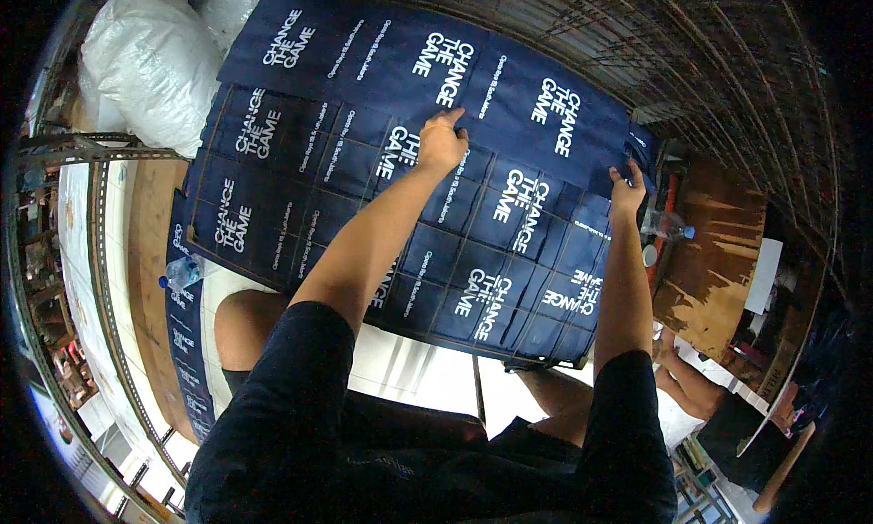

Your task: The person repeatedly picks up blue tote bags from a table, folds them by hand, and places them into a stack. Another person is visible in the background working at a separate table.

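Note:
A wide navy sheet point(514, 88) with white printed lettering lies across the far part of the work surface. Nearer to me, more navy printed material point(436, 279) is crossed by a grid of thin lines. My left hand point(443, 142) rests on the sheet's near edge at the middle, index finger stretched forward and the other fingers partly bent. At the far right corner, my right hand point(627, 189) has thumb and fingers at the sheet's edge, which looks slightly raised and creased there. The fingertips partly hide the grip.
White plastic bags point(141, 60) bulge at the back left. Clear bottles lie at the left point(184, 271) and right point(668, 225). A worn wooden board point(714, 251) is on the right, near another person's arm point(687, 383). Metal mesh racks point(727, 79) stand behind.

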Available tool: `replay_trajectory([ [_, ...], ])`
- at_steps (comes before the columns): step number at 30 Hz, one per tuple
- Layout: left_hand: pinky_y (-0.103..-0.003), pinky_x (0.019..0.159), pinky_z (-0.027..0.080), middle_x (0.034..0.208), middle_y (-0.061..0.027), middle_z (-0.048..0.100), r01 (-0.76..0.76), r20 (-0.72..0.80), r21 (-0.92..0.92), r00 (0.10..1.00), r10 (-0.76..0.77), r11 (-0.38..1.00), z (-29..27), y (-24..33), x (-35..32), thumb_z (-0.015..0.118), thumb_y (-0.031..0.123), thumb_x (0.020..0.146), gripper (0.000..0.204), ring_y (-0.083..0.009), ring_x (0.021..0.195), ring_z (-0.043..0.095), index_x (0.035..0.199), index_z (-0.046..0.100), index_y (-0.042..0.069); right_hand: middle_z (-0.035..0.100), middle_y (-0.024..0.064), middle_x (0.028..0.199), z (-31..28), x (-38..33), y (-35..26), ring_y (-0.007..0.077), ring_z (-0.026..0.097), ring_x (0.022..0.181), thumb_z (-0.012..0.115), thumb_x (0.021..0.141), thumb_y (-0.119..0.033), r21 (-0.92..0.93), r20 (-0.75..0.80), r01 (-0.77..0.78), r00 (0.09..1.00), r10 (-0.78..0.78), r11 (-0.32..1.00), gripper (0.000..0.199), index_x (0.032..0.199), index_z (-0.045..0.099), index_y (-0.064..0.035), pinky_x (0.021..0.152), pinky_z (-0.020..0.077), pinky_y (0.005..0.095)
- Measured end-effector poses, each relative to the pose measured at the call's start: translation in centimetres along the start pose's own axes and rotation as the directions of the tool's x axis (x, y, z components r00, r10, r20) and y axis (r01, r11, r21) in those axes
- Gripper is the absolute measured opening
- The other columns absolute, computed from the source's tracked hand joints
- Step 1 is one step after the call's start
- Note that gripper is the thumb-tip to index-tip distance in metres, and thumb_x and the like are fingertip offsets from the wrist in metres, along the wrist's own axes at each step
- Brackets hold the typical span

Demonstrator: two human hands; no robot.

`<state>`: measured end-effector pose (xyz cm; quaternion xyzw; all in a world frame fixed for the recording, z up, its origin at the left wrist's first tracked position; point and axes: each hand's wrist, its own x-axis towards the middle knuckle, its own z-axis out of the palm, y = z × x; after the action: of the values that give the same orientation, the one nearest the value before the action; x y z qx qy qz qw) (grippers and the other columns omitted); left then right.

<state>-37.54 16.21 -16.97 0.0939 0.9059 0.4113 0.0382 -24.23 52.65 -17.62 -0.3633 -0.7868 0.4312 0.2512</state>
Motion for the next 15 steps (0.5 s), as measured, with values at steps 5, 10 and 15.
replay_trajectory([
  [5,-0.040,0.098,0.043,0.114,-0.0269,0.058,0.074,0.044,0.004,0.996,-0.075,0.997,-0.3,0.1,-0.1,0.064,0.010,0.076,0.040,-0.0388,0.111,0.054,0.115,0.061,0.005,0.061,0.0082,0.101,-1.1,0.6,-1.1,0.0161,0.057,0.088,0.070,0.078,-0.006,0.292,0.024,-0.369,0.925,0.379,0.882,0.053,0.127,0.050,-0.0049,0.073,0.0493,0.0307],
  [10,-0.041,0.098,0.042,0.115,-0.0254,0.058,0.067,0.053,-0.013,0.996,-0.067,0.998,-0.4,0.5,-0.1,0.065,0.011,0.075,0.041,-0.0384,0.114,0.052,0.116,0.061,0.006,0.060,0.0092,0.105,-3.1,1.9,0.3,0.0186,0.059,0.089,0.068,0.080,-0.006,0.365,0.026,-0.387,0.914,0.406,0.847,0.057,0.133,0.045,-0.0074,0.070,0.0515,0.0329],
  [15,-0.041,0.097,0.044,0.115,-0.0242,0.058,0.052,0.026,0.016,0.998,-0.052,0.999,-0.2,0.0,-0.1,0.065,0.011,0.074,0.041,-0.0377,0.113,0.053,0.115,0.062,0.005,0.059,0.0112,0.115,-3.4,1.7,0.9,0.0196,0.059,0.096,0.067,0.080,-0.008,0.319,0.092,-0.360,0.933,0.349,0.877,0.064,0.137,0.039,-0.0076,0.072,0.0521,0.0352],
])
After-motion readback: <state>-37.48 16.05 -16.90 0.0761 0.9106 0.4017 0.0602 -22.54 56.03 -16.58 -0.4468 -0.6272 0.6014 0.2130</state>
